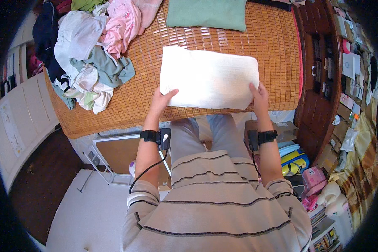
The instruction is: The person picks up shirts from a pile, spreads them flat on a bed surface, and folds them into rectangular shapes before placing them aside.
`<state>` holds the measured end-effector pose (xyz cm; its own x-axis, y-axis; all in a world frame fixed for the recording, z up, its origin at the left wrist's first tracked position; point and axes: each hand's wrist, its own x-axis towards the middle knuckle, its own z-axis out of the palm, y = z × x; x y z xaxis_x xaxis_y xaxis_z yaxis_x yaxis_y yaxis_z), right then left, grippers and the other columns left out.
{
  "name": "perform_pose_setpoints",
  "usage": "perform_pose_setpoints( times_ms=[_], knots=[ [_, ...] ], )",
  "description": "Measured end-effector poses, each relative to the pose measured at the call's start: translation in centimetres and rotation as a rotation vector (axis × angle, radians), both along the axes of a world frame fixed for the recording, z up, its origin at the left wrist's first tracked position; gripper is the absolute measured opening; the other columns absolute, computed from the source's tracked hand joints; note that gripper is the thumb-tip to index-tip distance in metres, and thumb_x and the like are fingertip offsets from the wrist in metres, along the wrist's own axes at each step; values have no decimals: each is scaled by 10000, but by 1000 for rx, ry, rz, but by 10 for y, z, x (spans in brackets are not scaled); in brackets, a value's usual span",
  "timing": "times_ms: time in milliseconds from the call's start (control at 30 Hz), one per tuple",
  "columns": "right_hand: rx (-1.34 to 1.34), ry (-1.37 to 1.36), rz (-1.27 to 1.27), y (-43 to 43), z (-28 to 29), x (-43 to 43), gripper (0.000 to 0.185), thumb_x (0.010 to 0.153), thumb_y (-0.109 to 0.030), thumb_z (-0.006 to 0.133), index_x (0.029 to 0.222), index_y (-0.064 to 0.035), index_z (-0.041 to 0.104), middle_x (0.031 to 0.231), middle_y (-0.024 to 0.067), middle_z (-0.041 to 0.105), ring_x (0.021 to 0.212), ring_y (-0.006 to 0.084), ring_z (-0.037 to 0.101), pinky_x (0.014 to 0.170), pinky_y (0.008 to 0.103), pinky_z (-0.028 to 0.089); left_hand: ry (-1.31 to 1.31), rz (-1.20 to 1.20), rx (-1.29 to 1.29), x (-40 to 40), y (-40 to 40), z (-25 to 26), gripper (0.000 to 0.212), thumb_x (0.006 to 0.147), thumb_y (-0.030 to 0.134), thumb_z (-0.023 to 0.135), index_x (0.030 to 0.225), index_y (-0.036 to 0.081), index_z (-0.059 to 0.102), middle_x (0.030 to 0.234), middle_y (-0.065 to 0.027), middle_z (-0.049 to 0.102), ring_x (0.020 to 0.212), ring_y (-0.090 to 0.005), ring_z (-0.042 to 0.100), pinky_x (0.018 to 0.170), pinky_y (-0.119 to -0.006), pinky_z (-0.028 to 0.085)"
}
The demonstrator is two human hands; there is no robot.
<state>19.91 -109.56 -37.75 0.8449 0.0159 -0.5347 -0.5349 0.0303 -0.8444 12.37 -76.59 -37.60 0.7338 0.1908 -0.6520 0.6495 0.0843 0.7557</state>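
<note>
A white folded cloth [208, 78] is spread flat in front of me, near the edge of a bamboo tile mat [145, 69]. My left hand [162, 99] grips its lower left corner, thumb on top and fingers underneath. On the right side, my right hand [260, 96] pinches the cloth's edge in the same way. Whether the cloth rests on the mat or is held just above it, I cannot tell. Beyond it lies a neatly folded green cloth [206, 14].
A loose heap of clothes [85, 56] covers the mat's left end. Dark wooden furniture [316, 78] stands to the right, with shelves of boxes behind it. Below the mat's edge are a white-framed folding table [116, 157], a cardboard box [285, 130] and a plush toy [332, 197].
</note>
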Motion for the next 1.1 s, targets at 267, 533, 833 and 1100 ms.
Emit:
perform_pose_setpoints(
  times_ms=[267,533,833,1100],
  knots=[
    [-68,74,6,13,-75,2,300,786,-101,573,1045,13,472,915,83,572,789,129,537,673,235,425,-4,203,15,-11,-7,-89,298,787,129,571,1023,-33,487,896,-98,583,776,-156,558,667,-269,454],
    [-240,-24,-8,-1,-85,-31,393,699,-147,674,992,5,460,878,81,549,778,142,517,662,267,430,-151,47,293,-25,-16,-87,644,629,108,729,1123,-75,359,982,-173,528,891,-227,523,753,-318,434],
    [-564,58,118,-16,-113,-68,544,605,-292,736,979,4,474,905,114,528,787,197,522,683,304,430,116,-30,657,-46,-24,-64,729,527,253,785,1049,-95,412,1021,-258,499,954,-320,505,801,-350,415],
    [-487,225,286,-21,-89,-55,441,648,-298,688,915,16,530,847,144,578,769,236,553,680,320,434,290,152,280,-84,-31,-57,539,587,194,752,992,-62,505,926,-143,592,811,-194,575,701,-289,457]
  ],
)
